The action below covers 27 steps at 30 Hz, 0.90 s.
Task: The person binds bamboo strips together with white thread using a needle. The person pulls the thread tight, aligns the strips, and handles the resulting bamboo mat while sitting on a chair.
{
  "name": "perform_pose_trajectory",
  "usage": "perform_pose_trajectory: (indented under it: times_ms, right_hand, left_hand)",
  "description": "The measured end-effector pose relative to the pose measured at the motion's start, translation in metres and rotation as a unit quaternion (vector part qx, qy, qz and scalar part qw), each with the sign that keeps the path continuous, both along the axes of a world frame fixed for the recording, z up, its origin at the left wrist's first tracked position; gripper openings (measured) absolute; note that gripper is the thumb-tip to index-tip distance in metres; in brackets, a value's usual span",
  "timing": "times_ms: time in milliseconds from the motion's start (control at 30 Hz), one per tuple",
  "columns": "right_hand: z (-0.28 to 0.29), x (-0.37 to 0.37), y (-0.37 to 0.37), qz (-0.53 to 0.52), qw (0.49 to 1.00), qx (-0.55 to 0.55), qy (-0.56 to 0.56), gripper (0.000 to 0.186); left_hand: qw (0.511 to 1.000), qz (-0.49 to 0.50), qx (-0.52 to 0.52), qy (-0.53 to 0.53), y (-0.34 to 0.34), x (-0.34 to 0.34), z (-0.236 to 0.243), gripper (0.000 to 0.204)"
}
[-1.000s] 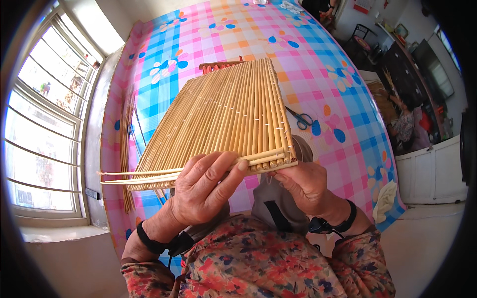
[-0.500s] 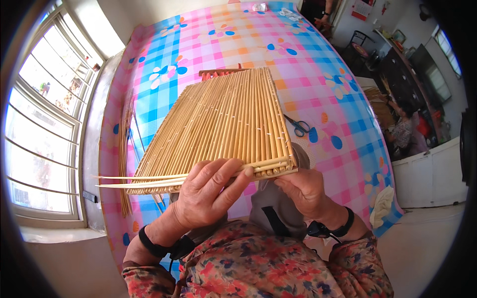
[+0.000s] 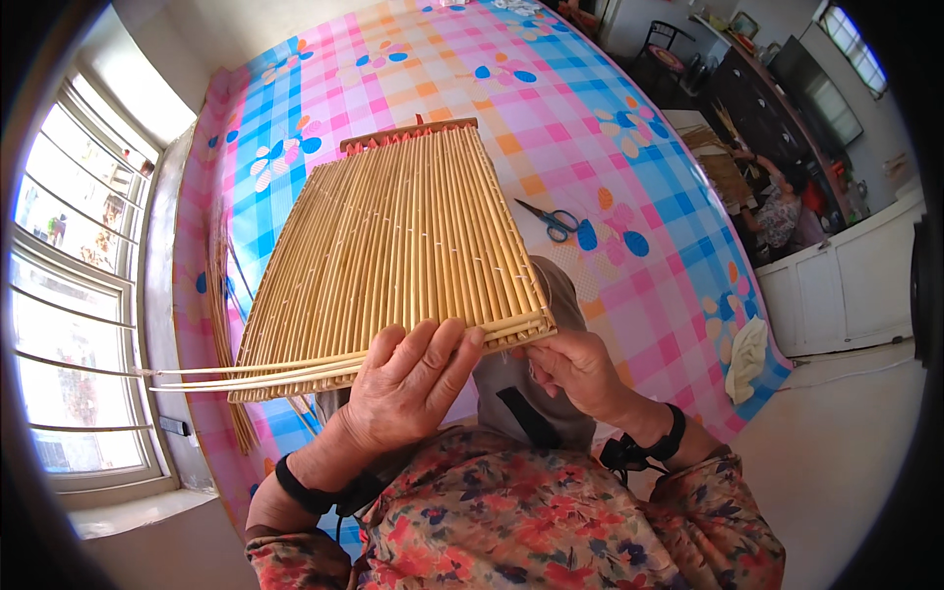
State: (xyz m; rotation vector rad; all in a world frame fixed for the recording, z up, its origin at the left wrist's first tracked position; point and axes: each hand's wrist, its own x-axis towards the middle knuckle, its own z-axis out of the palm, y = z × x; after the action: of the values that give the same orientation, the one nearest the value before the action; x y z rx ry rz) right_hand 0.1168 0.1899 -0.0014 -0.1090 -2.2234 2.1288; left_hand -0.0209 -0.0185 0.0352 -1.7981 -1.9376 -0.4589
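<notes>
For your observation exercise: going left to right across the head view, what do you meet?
Window → loose straw bundle → woven straw mat → scissors → white cloth → white cabinet.

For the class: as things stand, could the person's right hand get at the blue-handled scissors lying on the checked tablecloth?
Probably yes. The scissors lie in the open on the tablecloth, beyond the right hand, with nothing over them. But that hand is busy at the straw mat edge and would have to let go.
</notes>
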Motion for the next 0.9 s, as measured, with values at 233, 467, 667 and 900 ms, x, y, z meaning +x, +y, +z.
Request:
perform_pose_trajectory:
  times_ms: [233, 467, 667, 900]
  right_hand:
    - [0.009, -0.008, -0.010, -0.006, 0.999, -0.046, 0.011, 0.026]
    - [0.018, -0.014, -0.007, 0.029, 0.991, -0.118, -0.053, 0.023]
    - [0.021, -0.012, -0.011, 0.003, 0.986, -0.141, -0.085, 0.028]
    - [0.005, -0.016, -0.012, -0.054, 0.959, -0.228, -0.159, 0.045]
  left_hand:
    - [0.999, -0.013, 0.018, -0.032, -0.002, -0.005, 0.009, 0.044]
    - [0.999, -0.006, 0.034, -0.030, -0.007, -0.006, 0.008, 0.047]
    - [0.999, -0.017, 0.031, -0.008, -0.004, -0.005, 0.001, 0.051]
    - [0.999, -0.030, 0.015, -0.009, 0.003, -0.001, -0.015, 0.052]
